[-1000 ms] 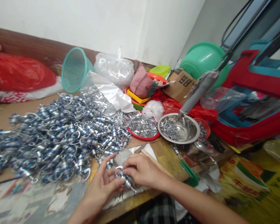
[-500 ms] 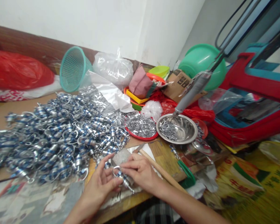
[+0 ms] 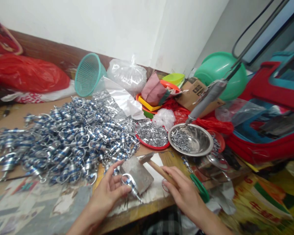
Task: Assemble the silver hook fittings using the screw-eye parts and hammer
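My left hand pinches a small silver-and-blue metal fitting and rests it against a grey metal block near the table's front edge. My right hand lies on the wooden handle of a hammer, fingers curling over it; the hammer's head points toward the block. A big heap of the same blue-banded fittings spreads across the table to the left of my hands.
A red plate of small metal clips and a steel bowl of pins sit behind the block. Green-handled pliers lie right of my hand. A teal basket, plastic bags, a green basin and a grey power tool crowd the back.
My right hand let go of the fitting and moved right onto the hammer handle. The grey block is now uncovered. My left hand still holds the fitting.
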